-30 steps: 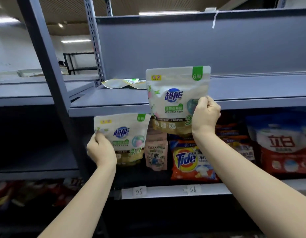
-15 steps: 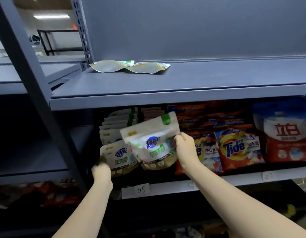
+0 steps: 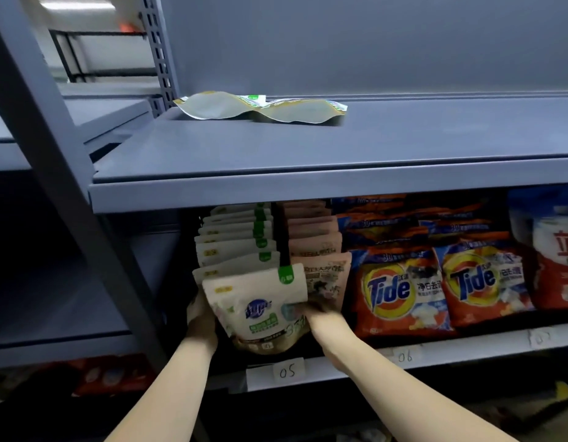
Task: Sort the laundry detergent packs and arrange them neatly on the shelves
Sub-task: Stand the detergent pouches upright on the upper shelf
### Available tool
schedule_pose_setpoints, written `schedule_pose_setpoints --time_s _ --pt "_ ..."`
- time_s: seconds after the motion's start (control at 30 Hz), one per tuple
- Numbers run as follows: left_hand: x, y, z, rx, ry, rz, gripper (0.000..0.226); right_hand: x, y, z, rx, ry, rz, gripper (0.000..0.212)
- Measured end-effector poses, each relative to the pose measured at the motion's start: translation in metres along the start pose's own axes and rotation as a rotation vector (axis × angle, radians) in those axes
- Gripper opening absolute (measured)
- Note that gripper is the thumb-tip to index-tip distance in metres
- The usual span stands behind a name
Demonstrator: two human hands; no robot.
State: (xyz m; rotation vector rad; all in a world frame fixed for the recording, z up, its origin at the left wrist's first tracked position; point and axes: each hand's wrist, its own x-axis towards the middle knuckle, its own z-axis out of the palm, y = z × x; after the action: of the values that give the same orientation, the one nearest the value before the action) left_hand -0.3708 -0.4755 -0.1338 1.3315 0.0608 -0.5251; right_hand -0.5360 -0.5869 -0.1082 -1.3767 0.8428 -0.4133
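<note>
A cream detergent pack w/ green tab (image 3: 258, 309) is held upright at the front of a row of matching cream packs (image 3: 236, 237) on the lower shelf (image 3: 340, 368), above the "05" label (image 3: 287, 371). The pack is gripped from both sides: left hand (image 3: 201, 320) is curled round its left edge, right hand (image 3: 320, 315) is pressed at its right edge. The right grip is motion-blurred, so finger closure can't be told for sure; the left grip is wrapped on the pack, thumb side hidden. Just right of the pack a row of pink packs (image 3: 317, 260) is lined up, then Tide bags (image 3: 400, 291), then a red-and-white bag (image 3: 556, 260) at frame edge. Two flat packs (image 3: 260, 106) are left lying on the upper shelf (image 3: 340, 148), well apart from both hands.

Vs. 0.5 s ago: two packs were held then, one per hand, right one tilted in front of the row. Now only one front pack is seen betw. the hands, squared up, and the hands have been brought closer together.
</note>
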Motion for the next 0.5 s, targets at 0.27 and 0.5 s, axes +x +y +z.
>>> schedule_pose_setpoints --time_s 0.27,0.5 --pt "0.002 0.004 -0.003 -0.172 0.026 -0.029 0.034 0.023 0.011 0.025 -0.008 0.047 0.064 0.029" --pt "0.0 -0.014 -0.012 0.399 0.21 -0.059 0.036 0.039 0.022 0.048 0.099 0.012 0.069 0.029"
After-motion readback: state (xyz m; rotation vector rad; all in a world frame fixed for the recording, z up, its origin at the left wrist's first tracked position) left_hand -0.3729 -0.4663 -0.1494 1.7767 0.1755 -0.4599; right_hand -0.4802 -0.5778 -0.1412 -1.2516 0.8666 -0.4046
